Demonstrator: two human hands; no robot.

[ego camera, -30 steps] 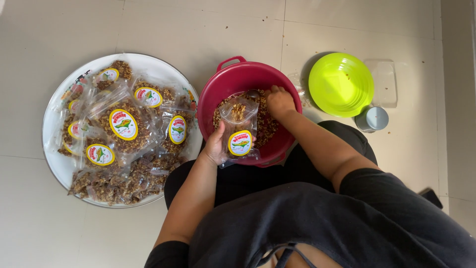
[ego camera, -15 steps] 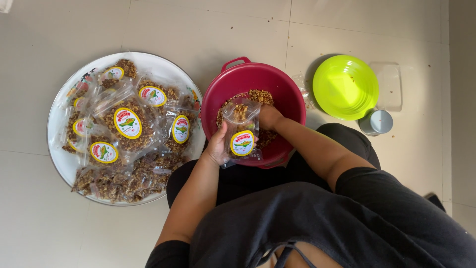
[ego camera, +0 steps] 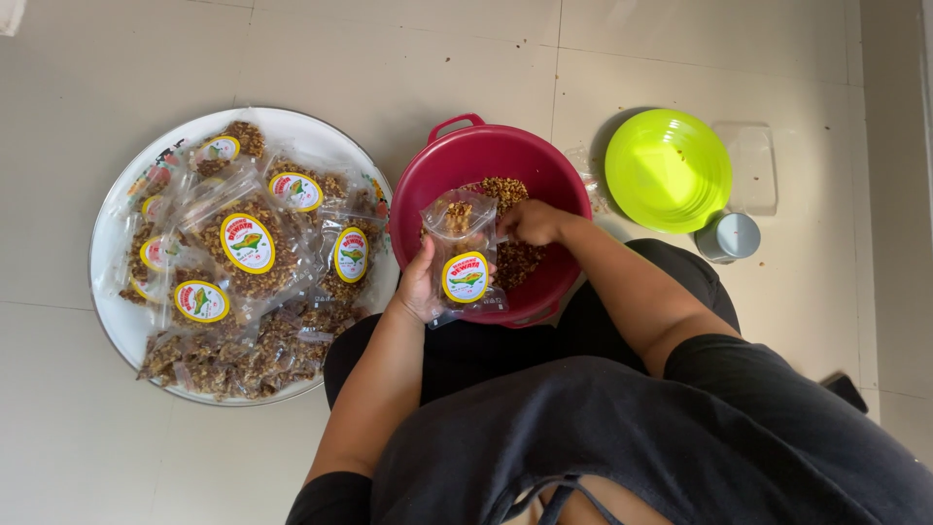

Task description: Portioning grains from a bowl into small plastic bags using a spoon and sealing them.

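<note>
My left hand (ego camera: 420,287) holds a clear plastic bag (ego camera: 461,255) with a round yellow label, partly filled with brown snack pieces, over the red basin (ego camera: 457,156). My right hand (ego camera: 530,222) is closed on a pinch of snack at the bag's open mouth. Loose brown snack (ego camera: 505,190) lies in the basin's bottom, partly hidden by the bag and hand.
A large white round tray (ego camera: 117,321) at the left carries several filled, labelled bags (ego camera: 248,243). A lime-green bowl (ego camera: 668,170) sits at the right on a clear lid (ego camera: 753,165), with a small grey cup (ego camera: 731,236) beside it. Pale tiled floor surrounds everything.
My right hand left the snack pile in the basin and came to the bag's mouth with a pinch of snack. The left hand keeps holding the bag in the same place.
</note>
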